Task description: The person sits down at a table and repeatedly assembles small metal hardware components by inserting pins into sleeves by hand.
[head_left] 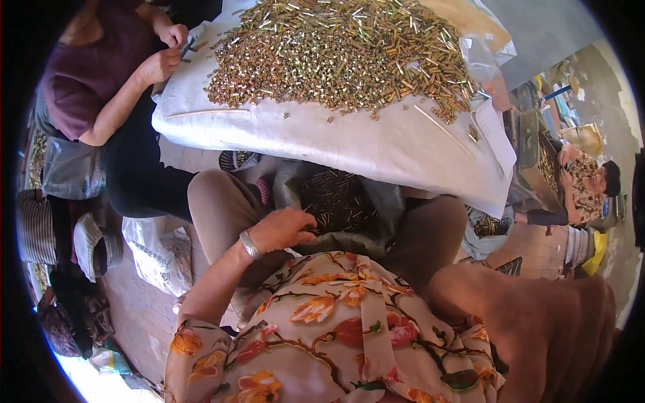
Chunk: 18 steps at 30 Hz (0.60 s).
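My left hand (285, 228), with a silver-coloured watch or bracelet (250, 245) at the wrist, hovers by the near left rim of an open sack (342, 245) between my knees. Its fingers are curled together; whatever they hold is hidden. Inside the sack lie many thin metal rods or bolts (336, 201). Large and blurred, my right hand (531, 316) is raised close at the lower right, its fingers bent and partly hidden. Beyond the sack, a heap of small golden metal parts (336, 60), ring-like nuts and tubular pieces, covers much of a white-sheeted table (322, 131).
Thin sticks (443, 131) lie on the sheet. At the far left a person in a purple top (101, 80) works with both hands at the table's corner. Another person (584, 178) sits at right by a trough (537, 158). Plastic bags (158, 252) stand on the floor.
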{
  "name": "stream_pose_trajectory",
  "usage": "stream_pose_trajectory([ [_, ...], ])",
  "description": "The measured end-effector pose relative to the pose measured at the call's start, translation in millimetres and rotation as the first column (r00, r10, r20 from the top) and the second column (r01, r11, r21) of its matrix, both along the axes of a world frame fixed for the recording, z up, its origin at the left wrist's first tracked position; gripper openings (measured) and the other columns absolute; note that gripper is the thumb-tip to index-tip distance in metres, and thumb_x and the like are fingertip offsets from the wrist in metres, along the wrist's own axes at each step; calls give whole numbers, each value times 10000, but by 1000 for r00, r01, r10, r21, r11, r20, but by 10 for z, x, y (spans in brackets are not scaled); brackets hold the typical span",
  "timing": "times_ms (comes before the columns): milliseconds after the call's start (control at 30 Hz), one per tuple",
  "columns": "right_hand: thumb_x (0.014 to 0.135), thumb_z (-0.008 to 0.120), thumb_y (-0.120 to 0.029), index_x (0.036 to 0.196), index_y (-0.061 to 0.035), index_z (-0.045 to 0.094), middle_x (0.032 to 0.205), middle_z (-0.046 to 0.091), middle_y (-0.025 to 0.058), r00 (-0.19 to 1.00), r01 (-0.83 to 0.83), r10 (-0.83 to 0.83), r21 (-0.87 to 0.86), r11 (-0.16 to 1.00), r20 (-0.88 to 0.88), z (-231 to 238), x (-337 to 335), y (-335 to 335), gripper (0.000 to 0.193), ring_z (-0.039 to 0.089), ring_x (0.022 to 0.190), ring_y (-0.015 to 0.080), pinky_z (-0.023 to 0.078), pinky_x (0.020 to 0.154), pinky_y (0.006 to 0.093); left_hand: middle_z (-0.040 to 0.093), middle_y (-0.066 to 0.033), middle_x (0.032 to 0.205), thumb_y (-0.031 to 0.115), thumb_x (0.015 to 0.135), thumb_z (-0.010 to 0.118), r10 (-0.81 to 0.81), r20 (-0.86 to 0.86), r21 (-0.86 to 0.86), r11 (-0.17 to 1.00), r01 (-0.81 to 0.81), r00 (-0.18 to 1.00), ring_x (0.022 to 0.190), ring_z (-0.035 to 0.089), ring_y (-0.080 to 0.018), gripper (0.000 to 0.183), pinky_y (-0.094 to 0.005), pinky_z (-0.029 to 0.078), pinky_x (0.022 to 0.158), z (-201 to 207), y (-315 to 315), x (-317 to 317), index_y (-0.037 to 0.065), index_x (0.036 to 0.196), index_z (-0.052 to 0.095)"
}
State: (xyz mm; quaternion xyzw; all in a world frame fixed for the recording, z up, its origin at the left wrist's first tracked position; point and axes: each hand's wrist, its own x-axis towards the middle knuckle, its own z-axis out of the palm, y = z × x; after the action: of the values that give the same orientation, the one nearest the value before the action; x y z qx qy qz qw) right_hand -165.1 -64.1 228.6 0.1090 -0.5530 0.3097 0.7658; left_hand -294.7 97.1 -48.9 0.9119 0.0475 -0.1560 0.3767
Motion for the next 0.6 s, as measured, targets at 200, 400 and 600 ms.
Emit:
stream_pose_trajectory([
  [200, 926, 485, -95, 670, -1, 501, 651, 549, 82, 959, 244, -87, -637, 731, 268, -327, 565, -172, 273, 539, 567, 224, 492, 611, 411, 654, -151, 805, 222, 827, 644, 280, 328, -8, 956, -293, 902, 752, 635, -342, 162, -412, 510, 676, 524, 330, 482, 66, 869, 659],
  [400, 840, 595, 7, 1020, -59, 666, 835, 624, 70, -7, 995, -330, -27, -98, 944, -1601, 1327, 914, 205, 622, 703, 177, 486, 611, 269, 628, -140, 879, 139, 814, 647, 594, 551, 6, 700, -714, 586, 740, 635, -346, 142, -413, 515, 660, 406, 936, 791, 71, 939, 642],
  [600, 797, 597, 38, 1063, -125, 675, 1038, 610, 90, -491, 871, -160, 484, -84, 856, -2130, 1674, 1587, 322, 646, 796, 275, 542, 696, 382, 598, -141, 910, 131, 791, 672, 537, 601, 102, 684, -723, 592, 744, 627, -351, 152, -443, 514, 634, 176, 1053, 908, 65, 922, 634],
])
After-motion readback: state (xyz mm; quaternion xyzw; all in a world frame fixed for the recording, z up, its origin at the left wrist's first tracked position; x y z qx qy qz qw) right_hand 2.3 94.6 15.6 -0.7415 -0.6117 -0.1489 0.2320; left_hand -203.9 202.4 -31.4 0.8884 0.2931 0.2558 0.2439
